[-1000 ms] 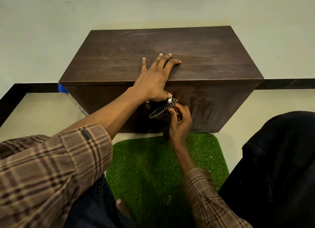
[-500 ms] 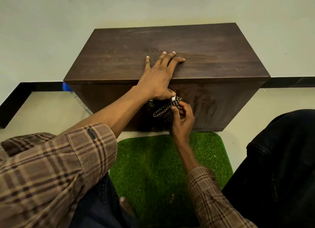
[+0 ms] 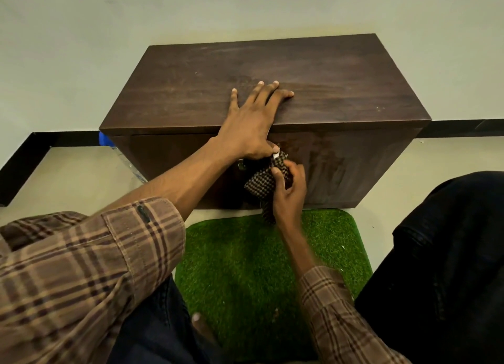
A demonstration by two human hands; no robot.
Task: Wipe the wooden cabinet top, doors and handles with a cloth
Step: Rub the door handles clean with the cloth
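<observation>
A low dark wooden cabinet [image 3: 313,72] stands against the wall in front of me. My left hand [image 3: 252,118] lies flat on its top at the front edge, fingers spread and straight, thumb hanging over the door. Below it, my right hand [image 3: 290,194] grips a brown checked cloth [image 3: 263,182] bunched against the middle of the door front. A bit of metal handle [image 3: 241,164] shows just left of the cloth; the rest is hidden by the cloth and hand.
A green artificial-grass mat [image 3: 245,268] lies on the floor before the cabinet. My knees in dark trousers [image 3: 450,254] flank it. A blue-capped clear bottle [image 3: 105,140] peeks out at the cabinet's left. Black skirting [image 3: 463,126] runs along the wall.
The cloth in my right hand has shifted slightly down and left over the handle area. My left hand stays flat on the top. The camera has tilted a little.
</observation>
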